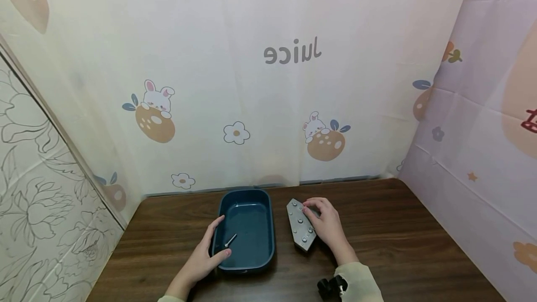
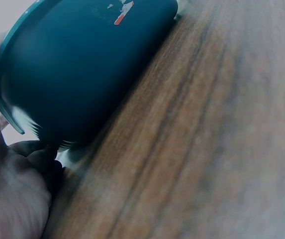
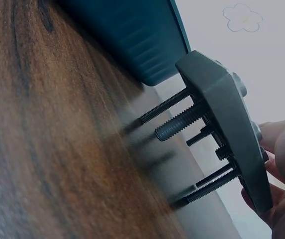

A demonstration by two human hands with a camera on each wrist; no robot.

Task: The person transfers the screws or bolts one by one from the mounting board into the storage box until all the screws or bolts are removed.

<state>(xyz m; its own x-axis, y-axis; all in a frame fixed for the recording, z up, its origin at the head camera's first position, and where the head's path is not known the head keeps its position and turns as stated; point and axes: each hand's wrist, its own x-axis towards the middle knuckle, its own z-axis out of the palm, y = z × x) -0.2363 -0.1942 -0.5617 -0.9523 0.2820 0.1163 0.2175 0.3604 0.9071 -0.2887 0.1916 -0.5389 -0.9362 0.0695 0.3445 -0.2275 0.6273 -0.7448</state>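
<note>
My left hand [image 1: 201, 256] grips the left side of a dark teal plastic tray [image 1: 270, 246], its thumb over the near left rim. In the left wrist view the tray's outer wall [image 2: 77, 64] stands beside the hand [image 2: 18, 189]. A small white bolt-like piece [image 1: 230, 240] lies inside the tray. My right hand [image 1: 329, 227] holds the right edge of a grey angular metal plate [image 1: 297, 227] set with several bolts. Seen in the right wrist view, threaded bolt shanks [image 3: 182, 121] stick out of the plate's underside toward the table.
The tray and plate are side by side on a dark wood-grain table [image 1: 398, 241]. A printed curtain [image 1: 251, 83] hangs behind the table's back edge, with more cloth at both sides. A black clamp-like part [image 1: 331, 288] is at the right sleeve [image 1: 358, 282].
</note>
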